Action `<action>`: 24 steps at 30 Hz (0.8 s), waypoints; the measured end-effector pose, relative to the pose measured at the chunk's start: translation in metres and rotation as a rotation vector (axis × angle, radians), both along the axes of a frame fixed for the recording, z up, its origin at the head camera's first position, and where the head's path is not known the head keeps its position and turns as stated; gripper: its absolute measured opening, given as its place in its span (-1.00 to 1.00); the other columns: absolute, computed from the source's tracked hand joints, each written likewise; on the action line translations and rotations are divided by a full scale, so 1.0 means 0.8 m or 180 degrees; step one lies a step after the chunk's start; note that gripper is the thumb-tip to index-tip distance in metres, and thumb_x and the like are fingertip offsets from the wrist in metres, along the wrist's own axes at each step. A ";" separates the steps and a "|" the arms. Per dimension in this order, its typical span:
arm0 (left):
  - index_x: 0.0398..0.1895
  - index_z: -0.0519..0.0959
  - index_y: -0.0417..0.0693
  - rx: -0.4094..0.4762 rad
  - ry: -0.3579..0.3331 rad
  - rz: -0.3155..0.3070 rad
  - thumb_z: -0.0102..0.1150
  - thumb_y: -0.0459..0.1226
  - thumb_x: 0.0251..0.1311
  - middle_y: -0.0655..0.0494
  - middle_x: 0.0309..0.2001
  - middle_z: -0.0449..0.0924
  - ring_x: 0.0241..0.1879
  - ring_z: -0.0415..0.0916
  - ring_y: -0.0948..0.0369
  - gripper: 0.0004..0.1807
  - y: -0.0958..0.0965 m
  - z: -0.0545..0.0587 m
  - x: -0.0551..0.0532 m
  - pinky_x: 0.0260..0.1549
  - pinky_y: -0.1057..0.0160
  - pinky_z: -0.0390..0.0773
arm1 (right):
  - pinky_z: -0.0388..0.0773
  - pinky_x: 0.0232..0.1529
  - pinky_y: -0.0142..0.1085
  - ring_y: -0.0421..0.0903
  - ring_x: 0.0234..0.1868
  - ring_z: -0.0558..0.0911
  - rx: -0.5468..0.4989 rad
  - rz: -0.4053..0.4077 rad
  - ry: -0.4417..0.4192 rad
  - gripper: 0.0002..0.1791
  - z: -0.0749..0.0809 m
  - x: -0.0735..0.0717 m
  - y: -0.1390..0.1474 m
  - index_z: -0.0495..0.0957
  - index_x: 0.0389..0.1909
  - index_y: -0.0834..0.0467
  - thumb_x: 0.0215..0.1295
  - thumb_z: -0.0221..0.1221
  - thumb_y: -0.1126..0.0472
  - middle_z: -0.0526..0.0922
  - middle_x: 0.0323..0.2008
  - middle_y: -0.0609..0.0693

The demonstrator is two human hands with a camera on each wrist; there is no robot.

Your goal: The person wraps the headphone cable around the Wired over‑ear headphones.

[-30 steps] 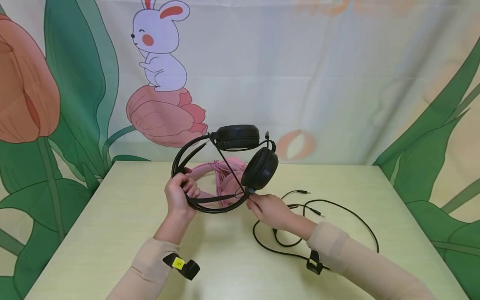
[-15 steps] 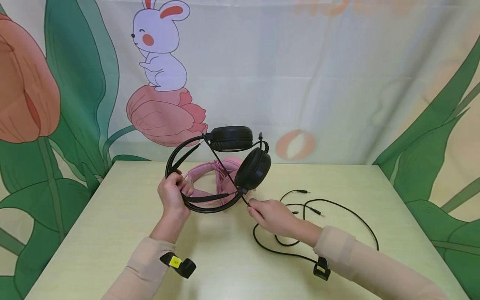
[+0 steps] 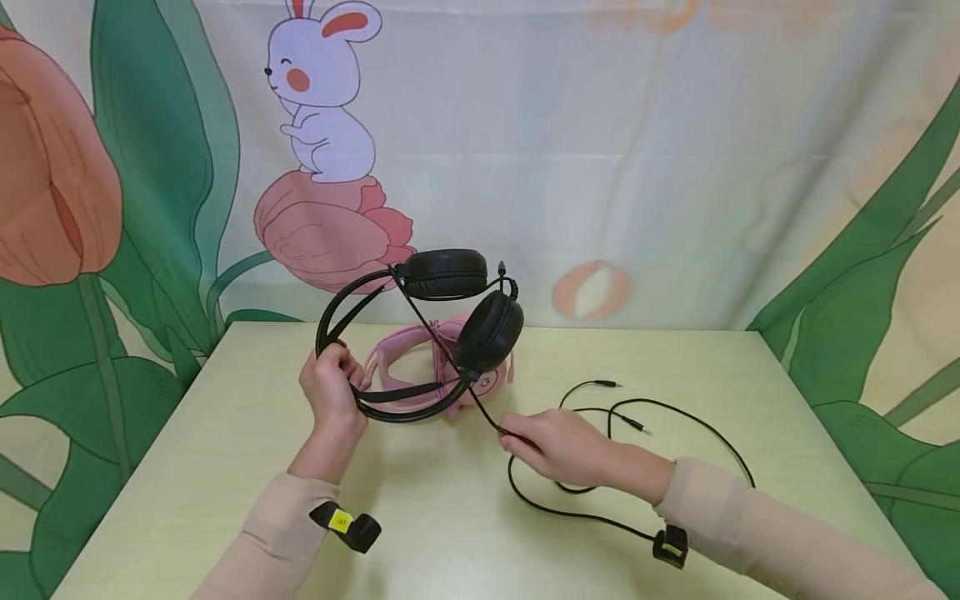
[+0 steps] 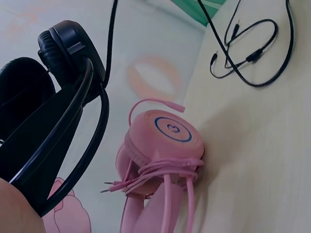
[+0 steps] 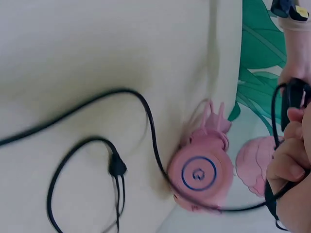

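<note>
Black over-ear headphones (image 3: 491,332) are held up above the table, ear cups toward the right. My left hand (image 3: 330,396) grips them by the headband. With my right hand (image 3: 562,446) I pinch their black cable (image 3: 485,412) a short way below the lower ear cup; it runs taut from the cup to my fingers. The rest of the cable lies in loose loops on the table, ending in a splitter (image 5: 117,166) and two plugs. In the left wrist view, the black headband (image 4: 73,131) is close beside my hand.
A pink headset (image 4: 167,136) with its cable wound round it rests on the table (image 3: 450,533) behind the black headphones, partly hidden by them in the head view. A printed cloth (image 3: 480,150) with a rabbit and tulips hangs at the table's back edge.
My left hand has carried the black headphones leftward. My right hand has moved away from the ear cup, right and down, leaving a longer stretch of cable between. More of the pink headset shows.
</note>
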State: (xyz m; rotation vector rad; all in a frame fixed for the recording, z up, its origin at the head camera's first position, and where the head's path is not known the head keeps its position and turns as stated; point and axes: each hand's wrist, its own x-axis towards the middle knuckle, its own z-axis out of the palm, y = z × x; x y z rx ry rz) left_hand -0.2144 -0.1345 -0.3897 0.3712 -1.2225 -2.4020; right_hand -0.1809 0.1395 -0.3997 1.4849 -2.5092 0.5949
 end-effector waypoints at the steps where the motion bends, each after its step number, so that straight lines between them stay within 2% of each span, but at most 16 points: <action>1: -0.64 0.25 -0.06 -0.0039 -0.0001 0.0021 -0.23 -0.46 0.02 0.22 -0.83 0.08 -0.84 -0.01 0.32 -0.82 -0.001 0.001 0.000 -0.85 0.41 0.03 | 0.09 -0.66 -0.60 -0.43 -0.69 0.17 0.0006 0.0060 0.0000 -0.86 0.004 -0.001 0.002 0.37 -0.44 0.04 0.35 -0.03 0.20 0.33 -0.67 -0.26; 7: -0.65 0.25 -0.07 -0.0265 -0.0055 0.0122 -0.20 -0.45 0.06 0.21 -0.82 0.10 -0.83 0.01 0.32 -0.81 -0.005 0.004 0.000 -0.83 0.40 0.06 | 0.31 -0.54 -0.63 -0.45 -0.60 0.33 0.0079 0.0385 0.0035 -0.89 0.020 -0.012 0.012 0.46 -0.28 0.04 0.35 -0.04 0.21 0.56 -0.48 -0.26; 11: -0.65 0.25 -0.08 -0.0322 -0.0083 0.0125 -0.19 -0.45 0.07 0.21 -0.81 0.10 -0.82 0.02 0.32 -0.81 -0.007 0.006 0.001 -0.82 0.41 0.06 | 0.24 -0.60 -0.64 -0.47 -0.64 0.28 0.0078 0.0547 0.0059 -0.87 0.033 -0.017 0.015 0.50 -0.25 0.02 0.33 -0.02 0.21 0.59 -0.45 -0.27; 15: -0.63 0.27 -0.08 -0.0421 -0.0003 0.0139 -0.18 -0.46 0.07 0.20 -0.81 0.12 -0.83 0.03 0.32 -0.81 -0.007 0.009 0.002 -0.82 0.42 0.07 | 0.13 -0.64 -0.65 -0.49 -0.68 0.18 0.0036 0.0649 -0.0042 -0.88 0.048 -0.017 0.017 0.52 -0.28 0.00 0.30 0.01 0.23 0.59 -0.46 -0.27; 20: -0.58 0.33 -0.07 -0.0957 -0.0037 0.0362 -0.13 -0.47 0.04 0.22 -0.82 0.19 -0.84 0.11 0.34 -0.84 -0.011 0.014 0.001 -0.82 0.45 0.18 | 0.20 -0.60 -0.66 -0.51 -0.67 0.20 -0.0209 0.0828 -0.0238 -0.85 0.072 -0.010 0.014 0.56 -0.29 0.04 0.26 0.03 0.28 0.56 -0.52 -0.25; 22: -0.56 0.35 -0.05 -0.1153 -0.0143 0.0441 -0.12 -0.46 0.04 0.24 -0.81 0.22 -0.83 0.15 0.36 -0.85 -0.013 0.014 0.001 -0.80 0.45 0.23 | 0.22 -0.61 -0.64 -0.51 -0.66 0.21 -0.0285 0.0907 -0.0218 -0.85 0.084 -0.007 0.013 0.57 -0.28 0.05 0.26 0.04 0.28 0.53 -0.55 -0.24; 24: -0.55 0.35 -0.06 -0.1187 -0.0221 0.0449 -0.11 -0.45 0.04 0.25 -0.80 0.22 -0.84 0.15 0.36 -0.86 -0.016 0.014 0.001 -0.80 0.46 0.24 | 0.24 -0.61 -0.64 -0.50 -0.65 0.22 -0.0323 0.0967 -0.0146 -0.85 0.096 -0.006 0.012 0.57 -0.27 0.05 0.27 0.04 0.27 0.54 -0.55 -0.24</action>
